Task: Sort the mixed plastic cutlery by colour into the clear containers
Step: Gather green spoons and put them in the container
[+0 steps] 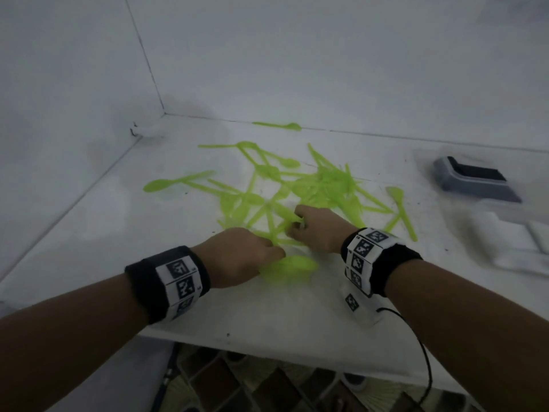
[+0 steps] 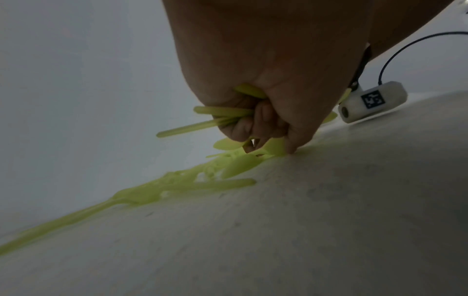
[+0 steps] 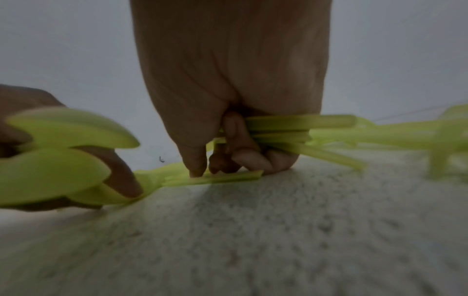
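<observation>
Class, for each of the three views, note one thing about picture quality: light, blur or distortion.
Head view: dim, bluish light; the table edges bow from the wide lens, and the containers at right are smeared. Left wrist view: dark, the left hand underlit, the near green cutlery soft. Right wrist view: the spoon bowls at left are blurred, the right hand shadowed, the tabletop grainy.

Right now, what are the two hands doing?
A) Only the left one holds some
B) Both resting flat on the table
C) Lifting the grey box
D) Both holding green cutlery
D: the left hand and the right hand each grip a bunch of green cutlery.
</observation>
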A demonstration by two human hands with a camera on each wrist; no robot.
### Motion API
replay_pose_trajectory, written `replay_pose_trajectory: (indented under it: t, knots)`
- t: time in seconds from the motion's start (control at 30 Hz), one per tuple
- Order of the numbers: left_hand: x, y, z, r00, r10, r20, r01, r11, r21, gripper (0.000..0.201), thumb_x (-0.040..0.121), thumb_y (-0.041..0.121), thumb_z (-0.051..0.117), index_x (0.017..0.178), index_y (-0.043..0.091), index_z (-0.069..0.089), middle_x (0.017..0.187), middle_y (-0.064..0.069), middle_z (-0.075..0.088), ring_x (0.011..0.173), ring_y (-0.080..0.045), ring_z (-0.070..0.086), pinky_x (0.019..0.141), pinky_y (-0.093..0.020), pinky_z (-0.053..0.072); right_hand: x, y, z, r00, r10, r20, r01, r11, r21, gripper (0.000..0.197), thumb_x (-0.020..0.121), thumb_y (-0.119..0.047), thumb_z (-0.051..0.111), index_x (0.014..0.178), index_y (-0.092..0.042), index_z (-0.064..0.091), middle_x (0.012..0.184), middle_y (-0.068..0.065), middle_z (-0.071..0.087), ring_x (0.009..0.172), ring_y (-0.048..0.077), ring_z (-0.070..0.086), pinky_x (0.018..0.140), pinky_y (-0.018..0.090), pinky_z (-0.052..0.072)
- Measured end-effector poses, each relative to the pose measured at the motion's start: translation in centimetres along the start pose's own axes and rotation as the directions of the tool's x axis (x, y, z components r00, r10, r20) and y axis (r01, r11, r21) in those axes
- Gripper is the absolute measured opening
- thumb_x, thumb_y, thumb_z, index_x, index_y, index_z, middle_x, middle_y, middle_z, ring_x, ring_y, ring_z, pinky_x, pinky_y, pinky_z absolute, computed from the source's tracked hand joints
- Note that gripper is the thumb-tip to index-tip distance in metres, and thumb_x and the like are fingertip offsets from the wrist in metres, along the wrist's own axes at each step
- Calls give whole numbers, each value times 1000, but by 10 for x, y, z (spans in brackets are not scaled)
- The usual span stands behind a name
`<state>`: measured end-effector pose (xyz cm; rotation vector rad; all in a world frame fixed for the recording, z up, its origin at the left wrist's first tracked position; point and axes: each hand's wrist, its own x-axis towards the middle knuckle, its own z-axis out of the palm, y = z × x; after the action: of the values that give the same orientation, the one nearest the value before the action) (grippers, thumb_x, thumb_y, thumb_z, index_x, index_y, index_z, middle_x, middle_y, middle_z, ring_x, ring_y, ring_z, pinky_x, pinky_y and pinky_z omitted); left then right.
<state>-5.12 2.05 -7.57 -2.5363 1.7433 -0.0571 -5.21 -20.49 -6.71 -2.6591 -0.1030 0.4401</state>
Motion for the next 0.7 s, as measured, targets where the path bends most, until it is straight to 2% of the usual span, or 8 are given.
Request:
replay_pose_trajectory:
  t: [0.13, 0.23, 0.33, 0.4, 0.5, 0.57, 0.63, 0.7]
  knots:
    - [8, 1, -9, 990, 55, -133, -58, 998, -12, 43, 73, 1, 72, 114, 12, 65, 88, -7, 62, 58, -31, 58, 49, -32, 44, 4, -3, -1, 999, 50, 20, -50, 999, 0, 27, 101, -40, 58, 104, -17, 45, 87, 0, 52, 85, 25, 53, 70, 36, 40]
    - [6, 4, -18, 965, 8, -261, -35, 995, -98, 33, 84, 3, 57, 116, 13, 53, 102, -8, 52, 61, -24, 47, 48, -33, 39, 9, -3, -2, 998, 43, 45, -42, 999, -17, 23, 101, -33, 59, 100, -15, 44, 82, -2, 48, 86, 26, 52, 72, 36, 38]
    - [-2, 2, -29, 927, -71, -369, -7, 979, -205, 31, 86, 9, 42, 117, 12, 47, 118, -5, 44, 75, -19, 46, 59, -34, 44, 5, -1, -4, 999, 0, 53, -1, 1000, 8, 15, 102, -24, 58, 111, -14, 53, 102, -1, 57, 106, 28, 59, 88, 39, 46]
    - [-7, 1, -35, 879, -205, -430, 56, 941, -334, 12, 96, 7, 48, 106, 12, 46, 109, 0, 44, 84, -20, 46, 72, -36, 45, 3, 0, -2, 999, 11, 36, -11, 1000, 5, 28, 100, -34, 61, 118, -13, 59, 116, -1, 62, 114, 28, 59, 97, 40, 47]
    - [-11, -3, -39, 713, -585, -387, 203, 700, -684, 26, 106, 33, 50, 95, 10, 43, 86, 4, 57, 78, -23, 52, 72, -36, 42, 4, -3, 1, 996, 92, 6, -92, 995, 27, 26, 98, -44, 59, 104, -19, 54, 101, -3, 59, 102, 24, 58, 85, 34, 43]
    - [-13, -10, -39, 637, -719, -280, 126, 455, -882, 28, 107, 37, 47, 105, 9, 47, 88, 1, 72, 81, -21, 67, 75, -38, 51, 5, -4, 0, 989, 143, 30, -145, 986, 83, 35, 98, -47, 57, 123, -21, 57, 123, -1, 62, 122, 26, 56, 98, 37, 43]
    - [-18, -19, -34, 609, -749, -262, 58, 371, -927, 20, 108, 32, 45, 106, 11, 46, 82, -5, 71, 74, -26, 72, 72, -40, 52, 1, -8, -1, 982, 183, 51, -190, 961, 203, 63, 100, -49, 55, 154, -21, 40, 160, 2, 39, 148, 25, 35, 118, 39, 30]
    - [-24, -22, -30, 599, -756, -264, 30, 351, -936, 13, 107, 32, 44, 100, 21, 42, 73, -3, 61, 57, -30, 64, 62, -42, 49, -2, -10, -2, 983, 169, 70, -181, 950, 253, 80, 97, -54, 59, 160, -17, 27, 167, 1, 25, 153, 22, 24, 123, 38, 21]
